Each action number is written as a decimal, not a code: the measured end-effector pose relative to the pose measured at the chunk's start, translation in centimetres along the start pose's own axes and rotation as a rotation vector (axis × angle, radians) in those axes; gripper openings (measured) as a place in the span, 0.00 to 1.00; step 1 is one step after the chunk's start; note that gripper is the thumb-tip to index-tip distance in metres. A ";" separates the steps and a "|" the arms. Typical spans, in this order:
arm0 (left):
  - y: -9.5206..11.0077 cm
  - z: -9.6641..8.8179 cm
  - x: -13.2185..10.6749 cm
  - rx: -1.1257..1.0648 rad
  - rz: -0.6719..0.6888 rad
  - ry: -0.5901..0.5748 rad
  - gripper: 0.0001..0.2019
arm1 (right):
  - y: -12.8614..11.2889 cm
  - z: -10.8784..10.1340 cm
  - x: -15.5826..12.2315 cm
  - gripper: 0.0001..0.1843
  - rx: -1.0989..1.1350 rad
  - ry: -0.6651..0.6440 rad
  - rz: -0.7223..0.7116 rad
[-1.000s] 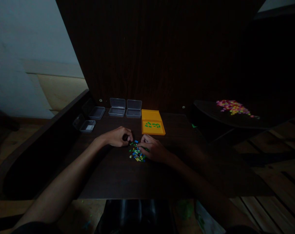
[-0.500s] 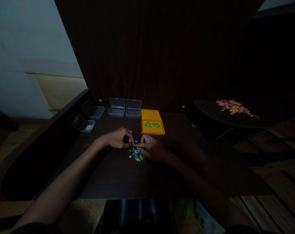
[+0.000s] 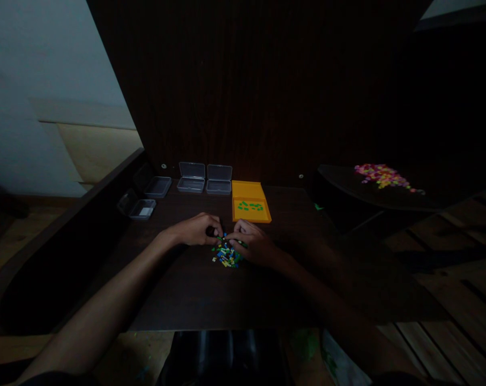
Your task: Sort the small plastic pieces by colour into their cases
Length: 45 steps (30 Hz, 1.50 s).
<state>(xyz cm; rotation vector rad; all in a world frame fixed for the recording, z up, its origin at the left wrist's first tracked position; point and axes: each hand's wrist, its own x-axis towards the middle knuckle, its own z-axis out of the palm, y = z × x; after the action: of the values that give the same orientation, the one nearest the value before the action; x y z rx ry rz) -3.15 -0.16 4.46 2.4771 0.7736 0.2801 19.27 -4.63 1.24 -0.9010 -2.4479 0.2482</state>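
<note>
A pile of small toy bricks in green, blue, yellow and white lies on the dark tabletop. My left hand is at the far left edge of the pile, thumb and fingers pinched together. A bit of green shows at its fingertips, too small to tell whether it is held. Opposite it, my right hand has its fingers curled and the index finger reaching toward the left fingertips. What it holds, if anything, is hidden. Behind the hands stands an open yellow box with several green bricks in it.
Several clear plastic boxes with raised lids stand along the back left, among them one box and another box. A heap of pink, red and yellow small pieces lies on a dark surface at right. A dark panel rises behind the table.
The fingertips have shifted slightly and the right fingers have drawn a little away from the left. The view has moved slightly; the boxes stand as before.
</note>
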 end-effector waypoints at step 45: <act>0.4 0.7 0.1 0.101 0.069 0.028 0.07 | 1.3 -0.2 -0.4 0.09 0.011 0.105 -0.008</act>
<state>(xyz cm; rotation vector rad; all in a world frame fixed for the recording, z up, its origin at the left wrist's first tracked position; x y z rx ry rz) -2.68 -0.69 4.08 2.6039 0.7320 0.3086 20.34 -3.85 0.80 -0.8768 -2.3506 0.2058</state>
